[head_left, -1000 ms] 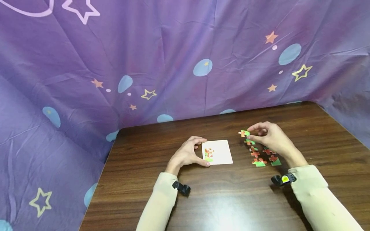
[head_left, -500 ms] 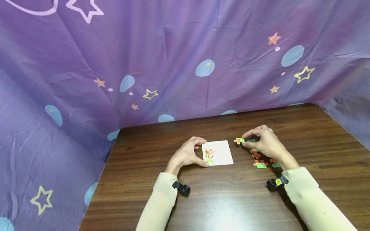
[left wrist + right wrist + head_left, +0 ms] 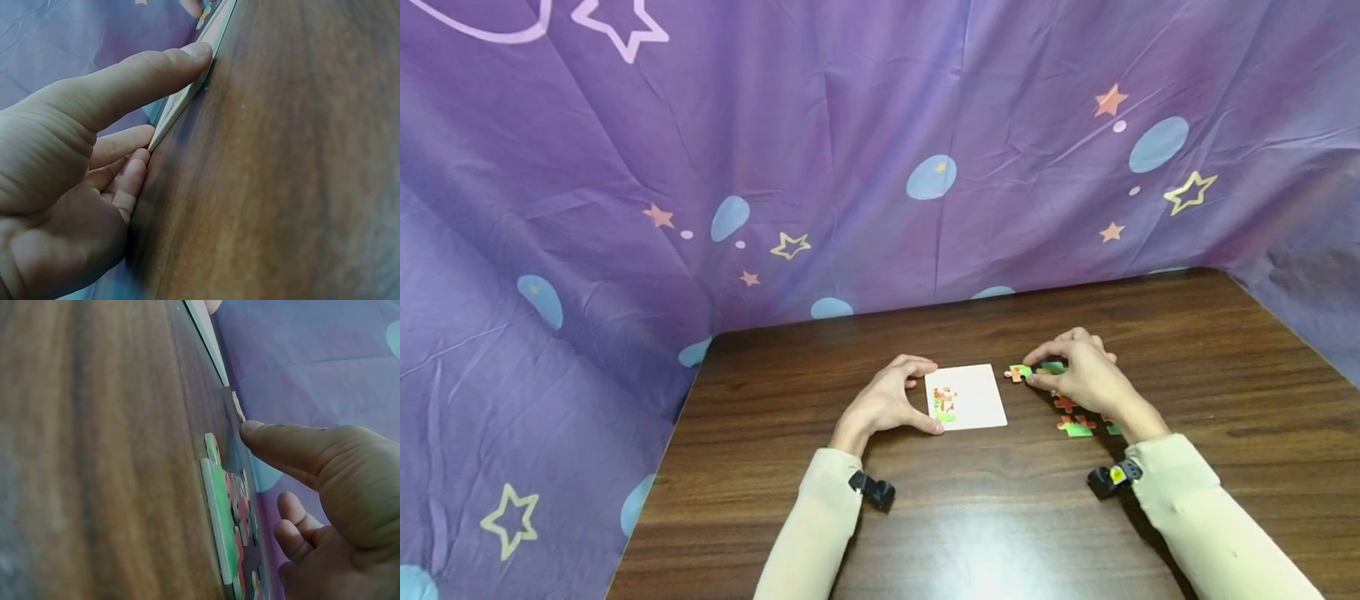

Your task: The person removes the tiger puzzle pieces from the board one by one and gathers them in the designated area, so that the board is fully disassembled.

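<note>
On the wooden table lies a square white puzzle board (image 3: 979, 396) with a small printed or assembled picture (image 3: 943, 404) in orange and green at its left side. My left hand (image 3: 887, 402) holds the board's left edge, thumb at the near corner and fingers at the far corner. To the right of the board, my right hand (image 3: 1086, 375) pinches a green and orange jigsaw piece (image 3: 1018, 373) between thumb and index finger. In the right wrist view this piece (image 3: 238, 406) shows only as a thin edge beyond the thumb tip, apart from the board.
Several loose jigsaw pieces (image 3: 1078, 428) in red and green lie under and in front of the right hand, partly covered by it. A purple curtain (image 3: 880, 167) with stars and blue ovals hangs behind and beside the table (image 3: 775, 500). Each wrist wears a black band.
My right hand has moved left and a little nearer with the jigsaw piece, towards the board. The left hand stays at the board's edge.
</note>
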`<state>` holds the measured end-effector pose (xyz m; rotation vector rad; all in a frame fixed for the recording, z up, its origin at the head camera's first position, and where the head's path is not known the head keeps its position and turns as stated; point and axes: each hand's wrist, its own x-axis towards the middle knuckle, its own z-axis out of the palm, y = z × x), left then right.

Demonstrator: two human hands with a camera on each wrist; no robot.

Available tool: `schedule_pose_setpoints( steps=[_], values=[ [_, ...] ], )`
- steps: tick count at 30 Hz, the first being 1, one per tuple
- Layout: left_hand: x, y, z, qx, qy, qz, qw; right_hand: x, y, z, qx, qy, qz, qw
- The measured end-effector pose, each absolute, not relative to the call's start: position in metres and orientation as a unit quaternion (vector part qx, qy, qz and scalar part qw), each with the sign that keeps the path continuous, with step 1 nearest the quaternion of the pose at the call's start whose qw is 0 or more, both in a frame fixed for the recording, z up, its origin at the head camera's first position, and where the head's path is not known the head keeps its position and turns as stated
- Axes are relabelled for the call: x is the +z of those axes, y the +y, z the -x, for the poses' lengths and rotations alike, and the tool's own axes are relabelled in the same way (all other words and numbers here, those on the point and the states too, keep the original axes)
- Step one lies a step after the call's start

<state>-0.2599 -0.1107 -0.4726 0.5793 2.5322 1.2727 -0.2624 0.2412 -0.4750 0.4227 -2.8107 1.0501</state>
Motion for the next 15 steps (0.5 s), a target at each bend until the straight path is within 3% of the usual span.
schedule_pose_setpoints(
  steps=[15],
  values=[
    [-0.4732, -0.1105, 0.2609, 0.433, 0.870, -0.198, 0.127, -0.4755, 0.2413, 0.2631, 0.330, -0.932, -0.143, 0.053]
  ],
)
